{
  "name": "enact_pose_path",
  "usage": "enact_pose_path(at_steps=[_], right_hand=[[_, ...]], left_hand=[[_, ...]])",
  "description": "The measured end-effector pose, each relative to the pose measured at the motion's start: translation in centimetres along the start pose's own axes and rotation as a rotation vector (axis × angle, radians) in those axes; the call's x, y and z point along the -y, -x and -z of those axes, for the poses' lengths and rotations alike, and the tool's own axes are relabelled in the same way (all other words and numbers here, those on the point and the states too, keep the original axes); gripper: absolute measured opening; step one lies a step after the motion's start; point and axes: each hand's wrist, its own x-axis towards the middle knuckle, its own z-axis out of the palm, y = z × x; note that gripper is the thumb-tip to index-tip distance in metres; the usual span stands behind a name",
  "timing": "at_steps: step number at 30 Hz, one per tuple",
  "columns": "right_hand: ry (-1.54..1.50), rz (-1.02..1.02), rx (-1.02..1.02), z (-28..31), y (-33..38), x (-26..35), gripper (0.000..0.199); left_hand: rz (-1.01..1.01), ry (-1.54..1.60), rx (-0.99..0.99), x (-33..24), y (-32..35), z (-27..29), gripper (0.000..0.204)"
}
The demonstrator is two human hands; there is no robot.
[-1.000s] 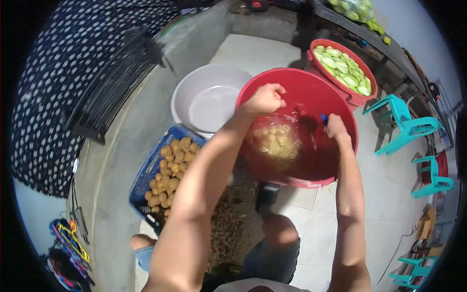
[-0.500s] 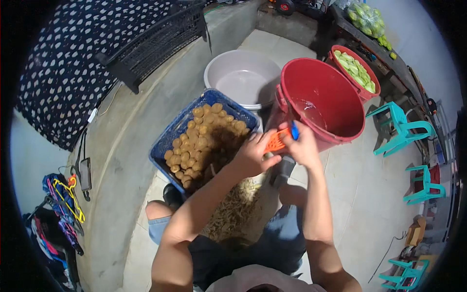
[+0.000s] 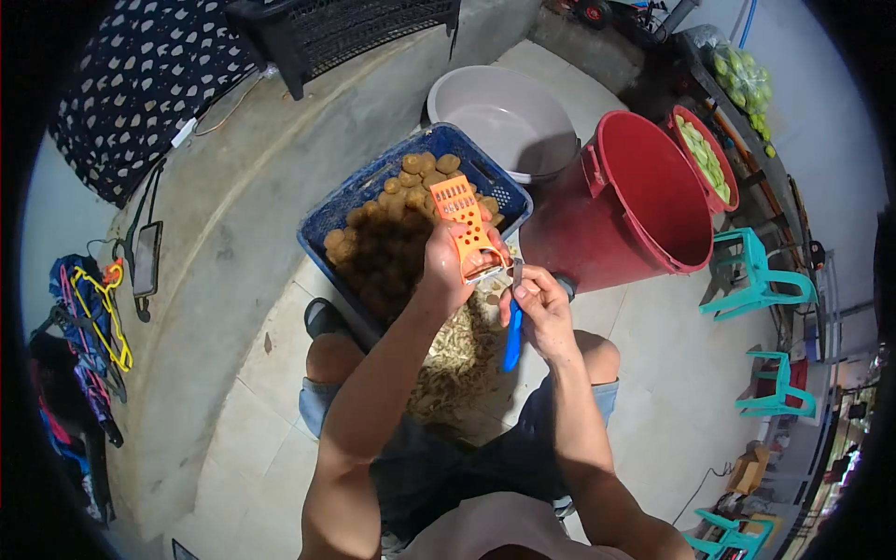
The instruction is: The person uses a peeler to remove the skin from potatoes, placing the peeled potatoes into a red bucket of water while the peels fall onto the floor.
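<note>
My left hand (image 3: 445, 261) grips an orange flat peeler with grater holes (image 3: 457, 210), its blade end turned towards my right hand. Pinched in my right hand (image 3: 545, 313) is a small knife with a blue handle (image 3: 512, 341); its blade points up, close to the peeler's blade end. Whether the two blades touch I cannot tell. Beyond my left hand, brown potatoes (image 3: 411, 191) fill much of a blue plastic crate (image 3: 327, 213), partly in shadow. Pale peelings (image 3: 453, 373) lie heaped between my legs.
A tall red bucket (image 3: 597, 224) stands right of the crate, with a grey basin (image 3: 471, 89) behind. Farther right are a red tub of pale green pieces (image 3: 705, 159) and teal stools (image 3: 756, 280). A concrete ledge (image 3: 224, 243) curves along the left.
Both hands have come lower and slightly apart. The peeler now stands upright in my left hand, and the knife has swung handle-down in my right. The view has shifted a little.
</note>
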Motion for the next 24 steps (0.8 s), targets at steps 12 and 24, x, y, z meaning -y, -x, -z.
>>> enact_pose_path(at_steps=[12, 24], right_hand=[[0.137, 0.149, -0.093, -2.5, -2.0, -0.7, 0.017], [0.391, 0.223, -0.241, -4.8, -2.6, 0.2, 0.014]], left_hand=[[-0.14, -0.065, -0.01, -1.5, 0.1, -1.6, 0.038], [-0.144, 0.052, -0.055, -1.9, 0.0, -1.4, 0.04]])
